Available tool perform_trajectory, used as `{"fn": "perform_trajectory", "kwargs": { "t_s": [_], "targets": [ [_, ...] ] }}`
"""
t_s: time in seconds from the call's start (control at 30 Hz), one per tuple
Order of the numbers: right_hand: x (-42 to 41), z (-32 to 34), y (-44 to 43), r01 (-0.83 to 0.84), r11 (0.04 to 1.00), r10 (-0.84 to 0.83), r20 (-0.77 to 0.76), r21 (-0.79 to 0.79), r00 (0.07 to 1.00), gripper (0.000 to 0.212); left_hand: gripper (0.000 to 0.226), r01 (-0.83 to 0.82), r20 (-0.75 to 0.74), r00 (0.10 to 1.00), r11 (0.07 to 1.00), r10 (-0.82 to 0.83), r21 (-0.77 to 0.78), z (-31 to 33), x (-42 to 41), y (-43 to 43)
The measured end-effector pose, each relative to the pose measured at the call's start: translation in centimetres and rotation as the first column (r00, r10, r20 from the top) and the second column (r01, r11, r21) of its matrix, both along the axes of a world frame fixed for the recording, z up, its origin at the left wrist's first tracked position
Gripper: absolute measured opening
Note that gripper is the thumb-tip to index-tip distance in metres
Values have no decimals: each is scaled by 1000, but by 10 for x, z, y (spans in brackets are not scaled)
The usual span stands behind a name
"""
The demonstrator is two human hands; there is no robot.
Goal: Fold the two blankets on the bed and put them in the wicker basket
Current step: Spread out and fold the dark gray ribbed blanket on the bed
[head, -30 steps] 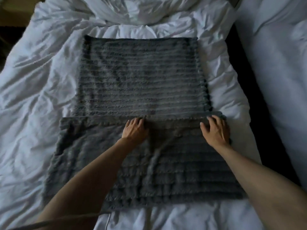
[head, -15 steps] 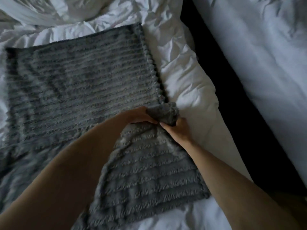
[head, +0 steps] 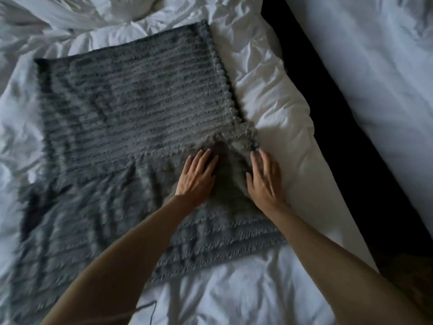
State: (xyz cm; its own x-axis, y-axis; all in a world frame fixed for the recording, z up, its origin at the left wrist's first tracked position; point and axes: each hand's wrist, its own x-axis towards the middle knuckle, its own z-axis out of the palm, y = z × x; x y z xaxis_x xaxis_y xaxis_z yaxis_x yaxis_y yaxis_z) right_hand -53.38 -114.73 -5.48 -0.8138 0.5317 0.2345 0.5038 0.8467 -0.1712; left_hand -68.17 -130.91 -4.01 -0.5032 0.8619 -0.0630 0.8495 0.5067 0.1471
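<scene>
The grey ribbed blanket point(head: 131, 118) lies spread on the white duvet point(head: 269, 97) of the bed, its near part folded over. No basket is in view. The left hand point(head: 196, 177) and right hand point(head: 264, 179) rest flat and open on the fold's right corner, which they pinched half a second ago.

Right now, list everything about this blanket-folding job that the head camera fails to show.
- Wicker basket and second blanket: neither appears in the head view.
- Grey blanket: its near-left part is smeared by motion blur and cut off by the frame's bottom edge.
- Blanket under the left hand and right hand: covered by the flat palms.
- Gap beside the bed: too dark to read.
</scene>
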Motion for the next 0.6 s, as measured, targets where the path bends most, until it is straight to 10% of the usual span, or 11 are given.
{"fn": "perform_trajectory", "kwargs": {
  "t_s": [0.1, 0.27, 0.47, 0.6],
  "targets": [
    [29, 5, -26, -306, 952, 306, 180, -26, 935, 53, 60, -120, 81, 988, 978, 135, -174, -6, 20, -90],
    [65, 3, -65, -289, 957, 258, 393, 21, 883, 50, 60, -418, 63, 890, 863, 452, -283, -8, 33, -231],
    [94, -3, -138, -573, 815, 554, 399, -82, 731, 68, 60, -96, 27, 995, 995, 95, 3, 3, 68, -372],
    [98, -15, -155, -496, 867, 425, 584, -45, 691, 113, 97, -208, -8, 977, 951, 212, -228, -14, 69, -428]
  ]
}}
